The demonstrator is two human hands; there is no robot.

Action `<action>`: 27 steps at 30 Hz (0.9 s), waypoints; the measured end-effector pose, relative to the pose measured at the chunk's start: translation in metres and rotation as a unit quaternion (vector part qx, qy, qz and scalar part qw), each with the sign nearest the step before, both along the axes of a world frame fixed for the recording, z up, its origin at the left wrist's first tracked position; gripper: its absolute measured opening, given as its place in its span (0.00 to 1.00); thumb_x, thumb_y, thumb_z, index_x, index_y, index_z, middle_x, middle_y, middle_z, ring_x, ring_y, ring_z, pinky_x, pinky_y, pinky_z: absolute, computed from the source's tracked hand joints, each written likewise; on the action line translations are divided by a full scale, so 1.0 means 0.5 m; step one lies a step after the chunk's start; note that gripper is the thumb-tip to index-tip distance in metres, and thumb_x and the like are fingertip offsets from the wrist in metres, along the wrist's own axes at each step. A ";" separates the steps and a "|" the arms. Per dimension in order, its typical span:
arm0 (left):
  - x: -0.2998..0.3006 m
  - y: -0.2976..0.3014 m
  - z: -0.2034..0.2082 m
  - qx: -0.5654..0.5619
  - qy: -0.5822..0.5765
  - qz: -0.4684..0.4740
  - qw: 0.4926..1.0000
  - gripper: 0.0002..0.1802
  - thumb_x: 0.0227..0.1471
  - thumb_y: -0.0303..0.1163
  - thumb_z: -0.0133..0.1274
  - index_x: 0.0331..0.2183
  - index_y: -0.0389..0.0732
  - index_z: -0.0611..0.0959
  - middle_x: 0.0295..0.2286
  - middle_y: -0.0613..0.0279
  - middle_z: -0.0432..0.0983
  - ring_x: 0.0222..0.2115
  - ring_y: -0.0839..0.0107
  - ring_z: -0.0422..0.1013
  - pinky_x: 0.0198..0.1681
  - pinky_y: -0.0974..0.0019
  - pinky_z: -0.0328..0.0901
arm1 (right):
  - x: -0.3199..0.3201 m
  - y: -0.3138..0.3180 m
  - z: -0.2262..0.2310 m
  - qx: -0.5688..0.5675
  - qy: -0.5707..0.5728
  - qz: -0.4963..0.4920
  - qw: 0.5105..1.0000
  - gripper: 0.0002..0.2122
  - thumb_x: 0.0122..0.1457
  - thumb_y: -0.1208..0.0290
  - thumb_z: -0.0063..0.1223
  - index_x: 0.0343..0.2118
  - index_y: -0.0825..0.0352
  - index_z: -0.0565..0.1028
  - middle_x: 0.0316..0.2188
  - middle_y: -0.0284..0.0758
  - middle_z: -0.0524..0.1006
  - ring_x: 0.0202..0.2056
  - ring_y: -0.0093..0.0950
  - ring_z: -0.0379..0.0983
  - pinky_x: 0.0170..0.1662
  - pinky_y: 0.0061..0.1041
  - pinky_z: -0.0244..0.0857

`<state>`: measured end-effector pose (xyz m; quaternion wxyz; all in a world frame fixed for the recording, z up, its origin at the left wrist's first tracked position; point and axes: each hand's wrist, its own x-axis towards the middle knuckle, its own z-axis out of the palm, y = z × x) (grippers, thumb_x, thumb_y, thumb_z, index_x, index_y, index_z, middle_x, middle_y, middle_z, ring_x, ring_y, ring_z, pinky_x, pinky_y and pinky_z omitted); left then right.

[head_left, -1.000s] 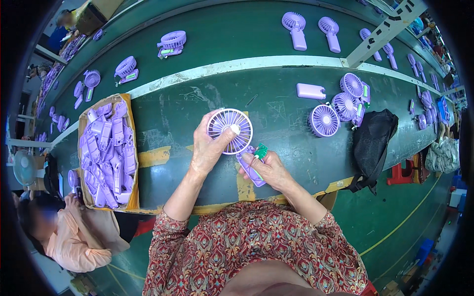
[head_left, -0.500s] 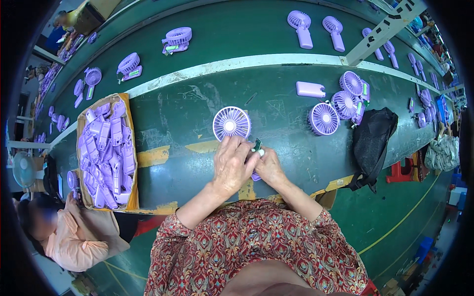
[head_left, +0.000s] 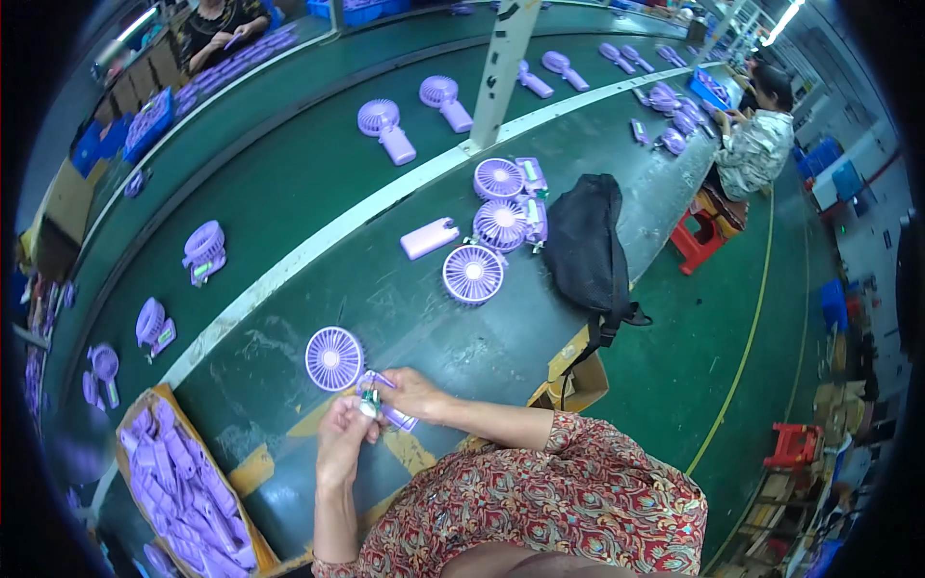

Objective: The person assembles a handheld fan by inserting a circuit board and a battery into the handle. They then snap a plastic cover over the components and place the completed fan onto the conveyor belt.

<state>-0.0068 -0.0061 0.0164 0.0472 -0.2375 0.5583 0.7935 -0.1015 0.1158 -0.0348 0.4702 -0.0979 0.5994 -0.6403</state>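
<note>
A purple handheld fan lies before me on the green bench, its round caged head [head_left: 334,358] facing up. Its purple handle shell [head_left: 399,418] sticks out below my fingers. My right hand [head_left: 412,393] is closed round the upper part of that handle. My left hand [head_left: 345,435] pinches at a small green circuit board [head_left: 370,395] beside the handle. Something small and white shows at the left fingertips, too small to name. The joint between head and handle is partly hidden by my fingers.
An open carton [head_left: 260,539] full of purple shells stands at my left. Ahead lie a loose purple shell [head_left: 430,238], several fan heads [head_left: 473,275] and a black bag [head_left: 585,241]. Beyond the pale rail [head_left: 318,231], more fans rest on a green belt. A co-worker [head_left: 758,135] sits far right.
My view has swung to the right, so the bench and fans appear shifted left and more of the right side shows. Both hands stay at the same fan, the handle shell now more exposed.
</note>
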 end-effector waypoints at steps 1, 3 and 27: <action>0.002 0.005 -0.001 -0.032 0.017 -0.004 0.999 0.10 0.51 0.25 0.51 0.36 0.35 0.71 0.24 0.61 0.74 0.20 0.80 0.66 0.23 0.78 0.60 | -0.001 0.001 -0.004 0.012 0.017 -0.003 1.000 0.14 0.61 0.61 0.43 0.30 0.68 0.74 0.20 0.32 0.75 0.18 0.19 0.70 0.21 0.20 0.65; -0.004 0.014 0.004 -0.036 0.045 0.003 0.998 0.15 0.48 0.22 0.54 0.38 0.35 0.68 0.24 0.61 0.74 0.21 0.79 0.67 0.25 0.76 0.62 | -0.005 0.009 -0.003 0.021 0.059 -0.010 0.998 0.15 0.61 0.60 0.43 0.29 0.68 0.73 0.19 0.32 0.75 0.18 0.19 0.71 0.20 0.20 0.64; 0.005 -0.001 0.044 -0.499 -0.013 -0.030 0.866 0.05 0.46 0.24 0.52 0.29 0.35 0.79 0.22 0.47 0.75 0.23 0.55 0.75 0.28 0.60 0.67 | -0.017 0.017 -0.011 -0.060 -0.160 0.013 0.985 0.14 0.63 0.62 0.39 0.41 0.70 0.68 0.29 0.39 0.77 0.27 0.27 0.75 0.29 0.23 0.71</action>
